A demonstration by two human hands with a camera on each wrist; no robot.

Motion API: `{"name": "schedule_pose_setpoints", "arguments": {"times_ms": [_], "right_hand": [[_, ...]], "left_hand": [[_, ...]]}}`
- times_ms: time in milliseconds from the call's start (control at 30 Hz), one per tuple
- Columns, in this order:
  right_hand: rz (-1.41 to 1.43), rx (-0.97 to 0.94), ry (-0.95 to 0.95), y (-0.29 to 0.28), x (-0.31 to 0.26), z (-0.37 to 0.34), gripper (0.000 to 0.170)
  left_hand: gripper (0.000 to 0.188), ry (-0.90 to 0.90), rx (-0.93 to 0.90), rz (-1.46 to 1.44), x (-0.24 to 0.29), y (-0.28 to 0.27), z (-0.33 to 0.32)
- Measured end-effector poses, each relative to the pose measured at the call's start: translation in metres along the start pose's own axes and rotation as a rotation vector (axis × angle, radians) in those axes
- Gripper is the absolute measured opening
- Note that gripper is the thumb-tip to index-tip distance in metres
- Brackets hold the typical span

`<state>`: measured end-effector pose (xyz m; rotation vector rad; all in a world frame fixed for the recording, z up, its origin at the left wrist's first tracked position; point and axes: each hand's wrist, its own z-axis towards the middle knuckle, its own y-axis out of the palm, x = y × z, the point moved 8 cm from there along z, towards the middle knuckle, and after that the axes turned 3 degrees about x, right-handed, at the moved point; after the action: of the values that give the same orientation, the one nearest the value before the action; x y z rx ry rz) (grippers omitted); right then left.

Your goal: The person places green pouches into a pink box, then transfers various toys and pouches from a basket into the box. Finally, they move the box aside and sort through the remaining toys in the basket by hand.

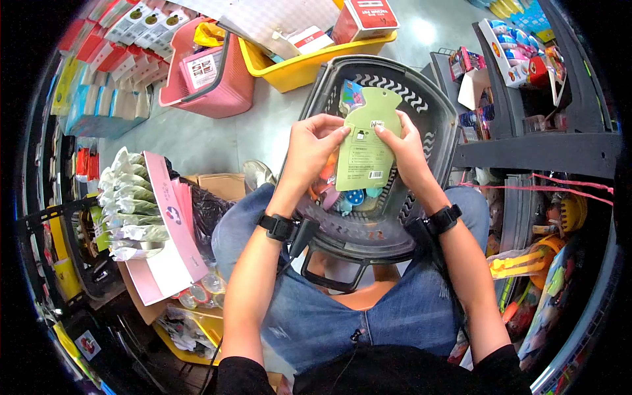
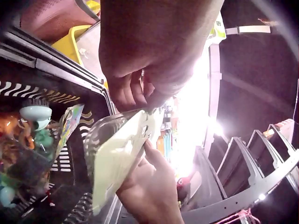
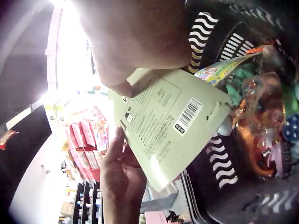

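Above a black basket (image 1: 431, 125), a light green blister pack (image 1: 365, 155) is held up between both hands. Its printed back, with a barcode near the bottom edge, faces the head camera. A clear plastic bubble (image 2: 96, 135) bulges from its other side in the left wrist view; what it contains cannot be told. My left hand (image 1: 308, 148) pinches the left edge, thumb on the printed card. The right hand (image 1: 411, 155) grips the right edge, its thumb lying over the upper print. Colourful small toys (image 3: 261, 116) and a bright printed packet (image 3: 222, 67) lie in the basket below.
A pink basket (image 1: 224, 89) and a yellow bin (image 1: 283, 76) stand beyond the black basket. At the left is a pink display box (image 1: 174, 224) with several wrapped packs. Dark shelving (image 1: 540, 151) with pink string borders the right side.
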<state>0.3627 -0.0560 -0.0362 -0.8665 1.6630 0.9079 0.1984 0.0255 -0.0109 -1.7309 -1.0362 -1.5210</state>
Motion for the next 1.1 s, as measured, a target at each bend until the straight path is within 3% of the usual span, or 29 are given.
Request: {"name": "schedule_pose_setpoints", "arguments": {"times_ms": [200,533,567,667,767,900,1000,1100], "right_hand": [[0.076,-0.029,-0.012,0.006,-0.004,-0.002,0.047],[0.140,-0.075,0.033,0.004,0.003,0.001,0.043],[0.099,-0.053,0.037,-0.004,0.010,0.003,0.044],[-0.093,-0.017,0.195,-0.002,0.011,0.000,0.047],[0.099,-0.024,0.279,-0.012,0.029,0.005,0.040],[-0.053,-0.134,0.247,-0.005,0.036,0.003,0.033],[-0.210,-0.204,0.229,0.001,0.048,0.003,0.024],[-0.341,-0.287,0.212,0.005,0.060,0.006,0.022]], "left_hand": [[0.011,0.086,0.050,0.033,0.004,-0.001,-0.001],[0.009,0.012,0.094,-0.018,-0.004,0.000,-0.004],[0.010,0.083,0.115,0.031,-0.003,0.001,-0.002],[0.013,0.295,0.319,0.230,0.027,-0.022,-0.010],[0.014,0.438,0.504,0.190,0.072,-0.054,-0.033],[0.011,0.540,0.747,0.053,0.121,-0.108,-0.082],[0.010,0.669,0.894,0.111,0.156,-0.147,-0.133],[0.014,0.678,1.220,0.659,0.180,-0.181,-0.213]]}}
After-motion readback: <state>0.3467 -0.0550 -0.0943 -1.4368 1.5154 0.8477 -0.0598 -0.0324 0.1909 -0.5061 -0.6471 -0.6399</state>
